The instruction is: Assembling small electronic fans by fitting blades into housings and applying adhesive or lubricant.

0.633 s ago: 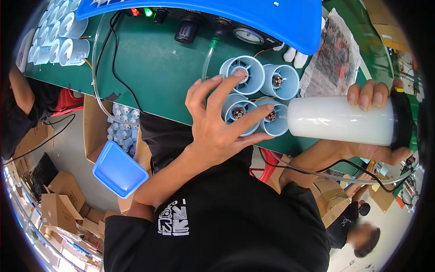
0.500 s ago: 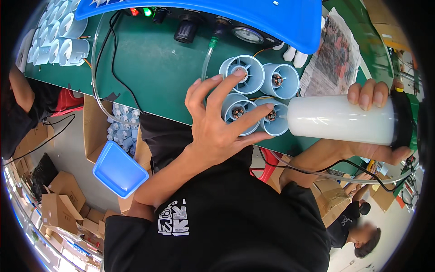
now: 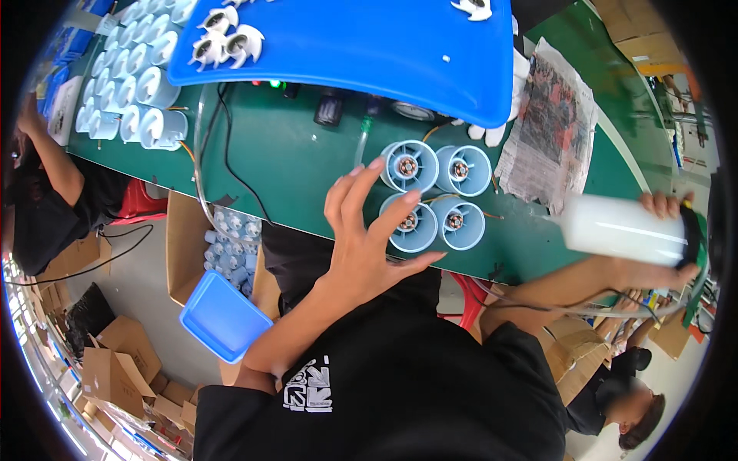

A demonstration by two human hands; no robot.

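Observation:
Several light-blue round plastic housings (image 3: 463,170) stand in a cluster on the green table, each with a copper-wound motor core at its centre and thin wires coming out. My left hand (image 3: 361,250) hovers over the near-left housing (image 3: 407,240) with its fingers spread, holding nothing. Whether a fingertip touches the rim, I cannot tell. To the right of the cluster, my right hand (image 3: 653,270) grips a large white dispensing syringe (image 3: 615,227) by its black-capped end. The barrel lies nearly level, its thin tip pointing left towards the housings but apart from them.
A blue tray (image 3: 369,61) with white impellers sits above a control box with knobs. Finished-looking housings (image 3: 157,88) stand in rows at far left. Newspaper (image 3: 550,127) lies right of the cluster. A clear hose (image 3: 201,165) and black cables cross the table. An empty blue tray (image 3: 223,315) rests by a carton.
My right hand has drawn the syringe to the right, away from the housings. My left hand stays spread over them, its fingers lifted off somewhat. The whole view has shifted.

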